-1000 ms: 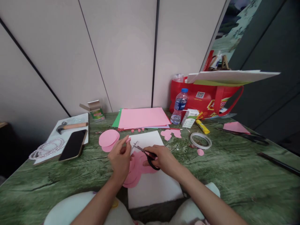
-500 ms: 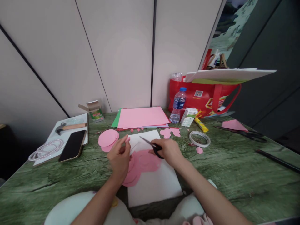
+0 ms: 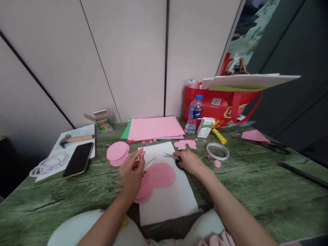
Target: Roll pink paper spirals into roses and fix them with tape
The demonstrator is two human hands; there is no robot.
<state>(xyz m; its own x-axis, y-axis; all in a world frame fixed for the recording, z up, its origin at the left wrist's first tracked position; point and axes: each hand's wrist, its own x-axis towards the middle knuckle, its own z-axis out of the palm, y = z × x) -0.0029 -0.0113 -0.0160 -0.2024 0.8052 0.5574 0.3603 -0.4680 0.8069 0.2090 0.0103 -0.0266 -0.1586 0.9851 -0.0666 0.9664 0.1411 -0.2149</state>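
My left hand [image 3: 132, 169] is closed, pinching a small piece of pink paper [image 3: 142, 153] at its fingertips. A thin pale stick-like thing [image 3: 150, 163] slants out beside that hand; whether I hold it cannot be made out. Over the right edge of a white board [image 3: 169, 205], my right hand [image 3: 190, 162] grips black-handled scissors [image 3: 169, 155], low near the surface, with the blades a little apart and pointing left. Large pink paper shapes [image 3: 161, 175] lie on the board between my hands, partly overlapping.
Pink paper circles [image 3: 118, 151] lie left, coloured sheets [image 3: 156, 127] behind. A hammer [image 3: 79, 138], phone [image 3: 79, 159] and beads [image 3: 51, 164] sit at far left. Rightward are a tape roll [image 3: 217, 151], glue stick [image 3: 219, 136], bottle [image 3: 194, 115], red bag [image 3: 217, 102] and black pen-like rod [image 3: 302, 173].
My right hand has moved right and slightly down with the scissors, away from my left hand. The pink shapes on the board are more exposed. My left hand has barely shifted.
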